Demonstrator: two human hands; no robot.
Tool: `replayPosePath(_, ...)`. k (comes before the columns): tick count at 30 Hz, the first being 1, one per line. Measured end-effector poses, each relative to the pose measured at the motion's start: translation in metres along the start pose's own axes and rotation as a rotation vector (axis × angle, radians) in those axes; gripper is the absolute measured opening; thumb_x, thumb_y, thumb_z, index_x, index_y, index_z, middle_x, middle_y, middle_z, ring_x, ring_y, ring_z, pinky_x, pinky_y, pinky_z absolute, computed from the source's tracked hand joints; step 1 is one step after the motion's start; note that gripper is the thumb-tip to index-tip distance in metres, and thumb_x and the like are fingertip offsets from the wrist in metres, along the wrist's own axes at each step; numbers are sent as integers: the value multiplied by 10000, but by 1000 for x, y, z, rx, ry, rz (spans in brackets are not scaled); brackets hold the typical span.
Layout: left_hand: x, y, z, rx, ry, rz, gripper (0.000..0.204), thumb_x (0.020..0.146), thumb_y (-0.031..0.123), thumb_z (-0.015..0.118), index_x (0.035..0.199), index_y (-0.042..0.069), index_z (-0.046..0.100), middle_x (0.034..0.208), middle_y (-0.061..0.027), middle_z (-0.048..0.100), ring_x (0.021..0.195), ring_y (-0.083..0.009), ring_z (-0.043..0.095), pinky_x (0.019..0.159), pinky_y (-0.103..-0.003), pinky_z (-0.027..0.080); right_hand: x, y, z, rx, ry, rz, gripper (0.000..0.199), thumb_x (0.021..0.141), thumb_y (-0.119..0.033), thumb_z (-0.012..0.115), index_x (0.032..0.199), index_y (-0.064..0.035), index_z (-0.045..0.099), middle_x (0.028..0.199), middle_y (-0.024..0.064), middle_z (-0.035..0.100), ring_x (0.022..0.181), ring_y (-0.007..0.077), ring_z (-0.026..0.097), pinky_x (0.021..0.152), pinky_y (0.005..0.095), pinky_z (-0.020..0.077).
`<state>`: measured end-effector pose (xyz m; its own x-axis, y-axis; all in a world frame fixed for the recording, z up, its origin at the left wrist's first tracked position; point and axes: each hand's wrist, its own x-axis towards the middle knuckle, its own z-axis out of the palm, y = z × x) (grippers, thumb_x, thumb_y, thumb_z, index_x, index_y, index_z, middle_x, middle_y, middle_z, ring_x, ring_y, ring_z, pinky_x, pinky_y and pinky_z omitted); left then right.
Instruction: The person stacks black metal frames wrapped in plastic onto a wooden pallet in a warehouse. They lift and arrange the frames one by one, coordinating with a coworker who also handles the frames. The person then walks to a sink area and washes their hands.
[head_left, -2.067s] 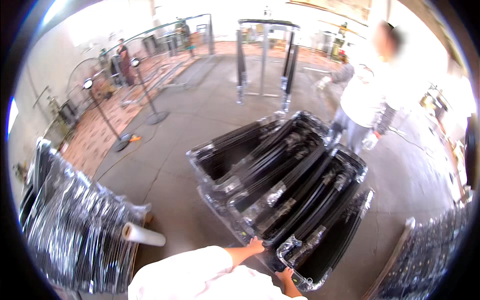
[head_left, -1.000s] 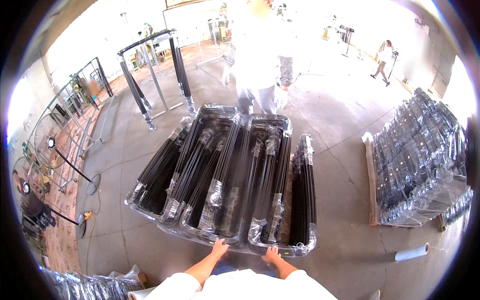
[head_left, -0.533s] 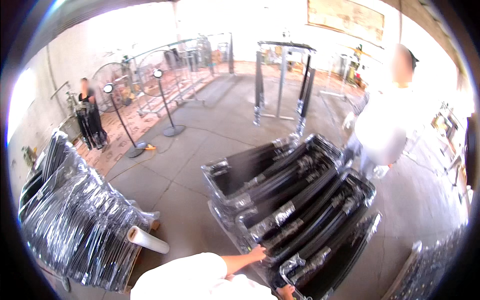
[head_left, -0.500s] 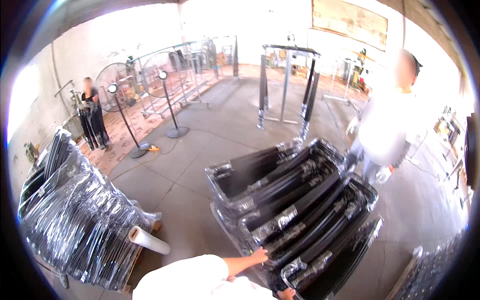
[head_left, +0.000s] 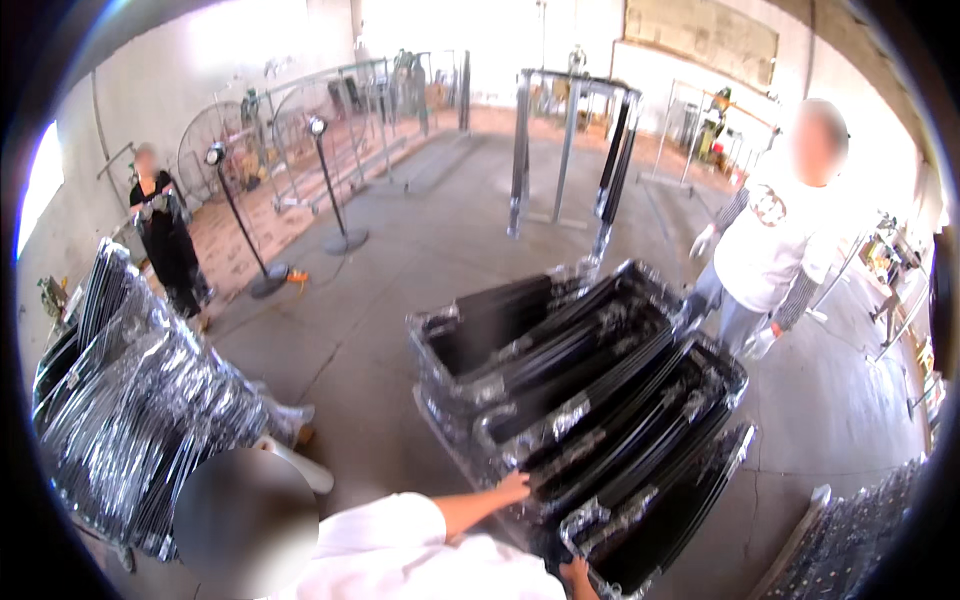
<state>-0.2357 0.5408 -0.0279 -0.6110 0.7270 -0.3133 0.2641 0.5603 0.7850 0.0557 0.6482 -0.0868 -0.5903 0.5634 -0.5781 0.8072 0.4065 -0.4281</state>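
Observation:
Neither my left hand nor my right hand shows. Nearest to me is a large stack of long black frames (head_left: pixel 600 400) with rounded corners, bundled in clear plastic wrap. At the lower edge a co-worker in a white shirt (head_left: pixel 400 545) leans toward it, the head blurred. One of that person's hands (head_left: pixel 514 487) rests on the stack's near left edge. The other hand (head_left: pixel 577 571) touches the near corner. Across the stack stands a second person in a white shirt and gloves (head_left: pixel 770 245), arms lowered beside the bundles.
At left sits a plastic-wrapped pile of black lengths (head_left: pixel 150 430), with a white film roll (head_left: pixel 300 464) against it. Beyond are two pedestal fans (head_left: pixel 342 240), a rack with hanging black bars (head_left: pixel 575 80) and a person in black (head_left: pixel 165 235). Another wrapped load (head_left: pixel 860 540) lies lower right.
The view has shifted slightly. The near co-worker's head has come into view at lower left, partly covering the film roll. Both that person's hands stay on the stack.

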Motion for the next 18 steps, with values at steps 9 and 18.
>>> replayPosePath(9,-15,19,15,88,-14,-74,448,663,153,458,1098,53,493,1171,-284,370,1059,-394,401,903,-398,332,-49,-36,1,239,-147,166,635,653,-267,509,1142,92,320,1013,277,493,978,377,467,848,348,360)
replayPosePath(18,-25,32,5,88,-107,-130,459,626,104,479,1079,40,506,1161,-301,362,999,-385,453,825,-393,394,-44,0,45,227,-73,49,360,658,-219,475,883,55,409,831,265,491,813,379,489,724,379,375)
